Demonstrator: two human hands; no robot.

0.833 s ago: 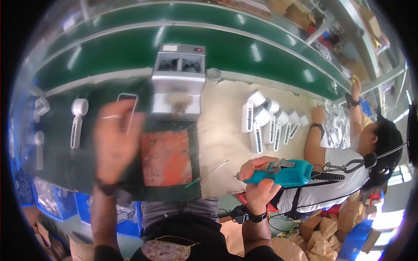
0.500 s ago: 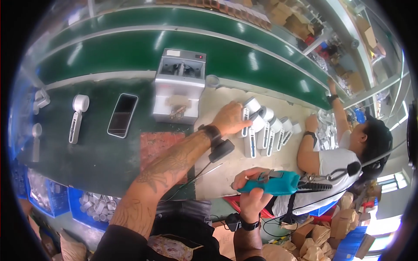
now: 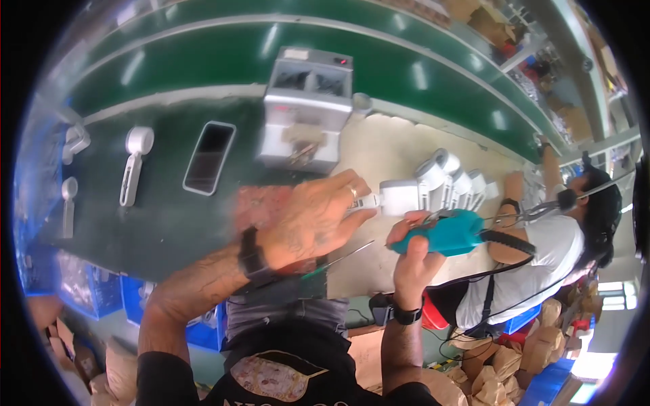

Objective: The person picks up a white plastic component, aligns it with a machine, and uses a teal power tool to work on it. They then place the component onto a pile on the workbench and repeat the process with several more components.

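In my left hand is a white handheld device with a cylindrical head, gripped by its slim handle, head pointing right. Fingers cover most of that handle. My right hand is wrapped round a teal electric screwdriver, its tip end toward the left and a black coiled cord at its rear. Just beyond the held device, several similar white devices stand in a group on the beige sheet. Under my left hand lies a thin metal-shafted screwdriver.
A grey box-shaped machine stands behind my hands. Left of it lie a phone, a red mat and another white device. Blue bins line the near left edge. A co-worker sits close on the right.
My left hand has drawn one white device out of the group toward the left and near me. The screwdriver in my right hand is slightly higher and farther right in view, which has also shifted.
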